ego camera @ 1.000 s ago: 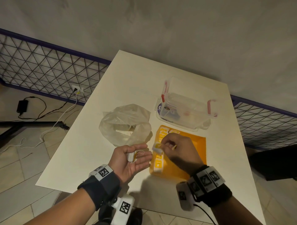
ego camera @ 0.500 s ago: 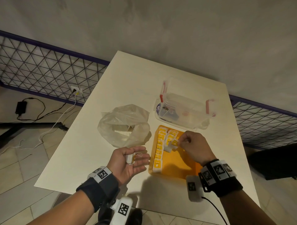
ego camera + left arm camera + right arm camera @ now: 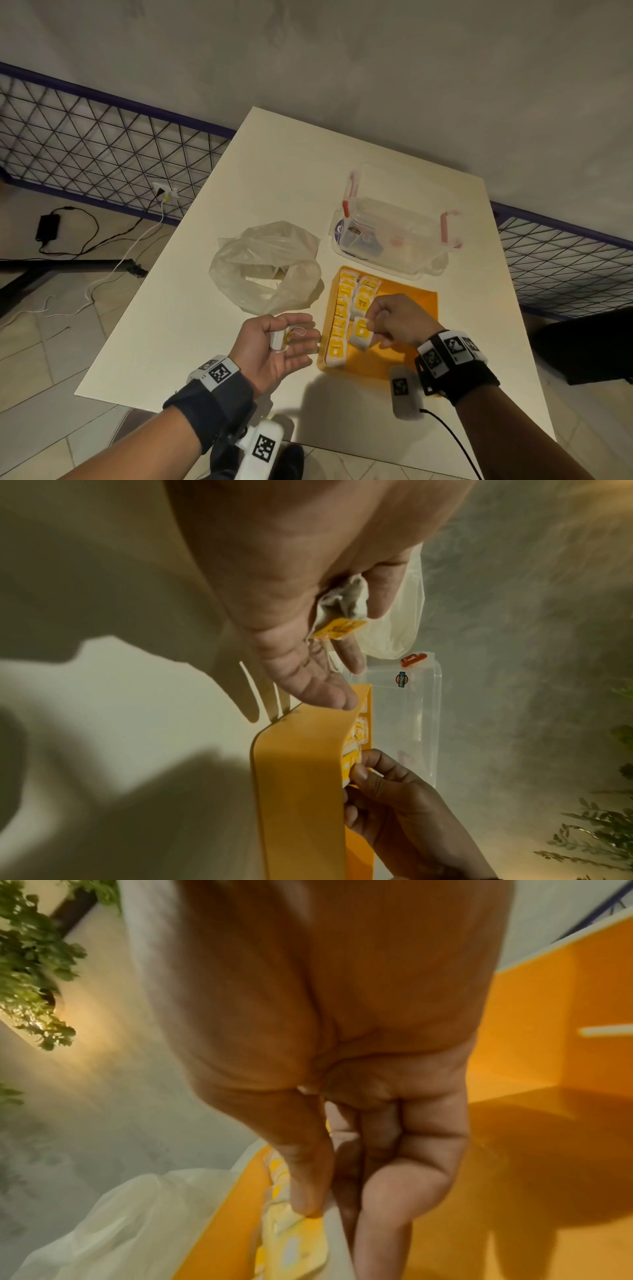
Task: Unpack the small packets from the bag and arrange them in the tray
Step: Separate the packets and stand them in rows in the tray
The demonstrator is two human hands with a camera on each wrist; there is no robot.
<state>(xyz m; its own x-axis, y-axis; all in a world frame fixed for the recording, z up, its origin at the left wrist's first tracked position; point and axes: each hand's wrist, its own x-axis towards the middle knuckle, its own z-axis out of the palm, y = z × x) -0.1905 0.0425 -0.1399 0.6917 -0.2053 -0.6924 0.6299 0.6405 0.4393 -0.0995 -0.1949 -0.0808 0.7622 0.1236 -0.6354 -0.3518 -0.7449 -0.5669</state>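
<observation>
An orange tray [image 3: 412, 308] lies on the white table, with a row of several yellow-and-white packets [image 3: 339, 318] along its left side and a shorter second row [image 3: 365, 293] beside it. My right hand [image 3: 371, 330] pinches another packet [image 3: 361, 335] low over the tray at the near end of the second row; the right wrist view shows the thumb [image 3: 308, 1191] pressing on this packet [image 3: 301, 1242]. My left hand [image 3: 301, 334] is palm up, left of the tray, and holds a packet [image 3: 281, 339] under the thumb [image 3: 383, 593]. The clear plastic bag [image 3: 267, 267] lies open behind the left hand.
A clear plastic box [image 3: 394, 233] with red latches stands just behind the tray. The table's near edge [image 3: 205, 407] runs close under my wrists. Wire-mesh fencing [image 3: 102, 154] and cables [image 3: 85, 240] on the floor are to the left.
My right hand carried a packet from beside the left hand to the tray, then drew it nearer along the second row. The left hand has stayed in place with its packet.
</observation>
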